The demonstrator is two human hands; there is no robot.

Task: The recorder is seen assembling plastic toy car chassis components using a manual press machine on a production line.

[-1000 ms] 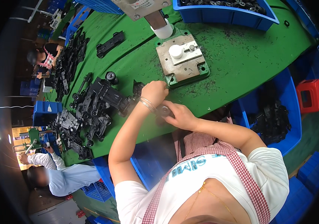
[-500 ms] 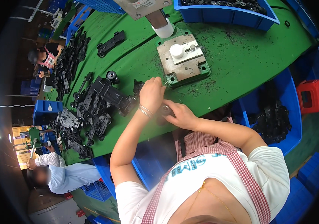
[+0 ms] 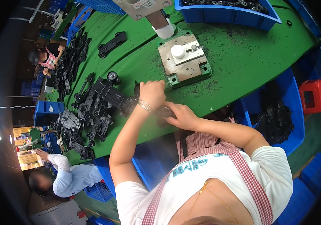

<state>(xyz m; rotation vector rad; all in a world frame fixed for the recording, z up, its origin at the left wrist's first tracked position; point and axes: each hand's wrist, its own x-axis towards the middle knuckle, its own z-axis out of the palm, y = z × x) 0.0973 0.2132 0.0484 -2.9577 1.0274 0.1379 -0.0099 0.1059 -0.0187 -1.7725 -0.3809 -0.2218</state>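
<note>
My left hand, with bangles at its wrist, is closed over a black plastic toy car chassis near the front edge of the table. Most of the chassis is hidden under that hand. At the chassis's near end, my right hand is closed around a round black wheel. Just beyond my hands stands a small press, its metal base plate carrying a white fixture with a round white knob. The white-tipped ram hangs over the plate's far side.
Black wheeled chassis lie heaped at the left, and a single chassis lies farther back. A blue bin of black wheels stands behind the press. At the right are a blue bin and a red stool. Two co-workers sit at the left.
My left hand has turned slightly and its fingers have shifted over the chassis. My right hand stays nearly in place. The nearer co-worker's arm has moved away from a lever.
</note>
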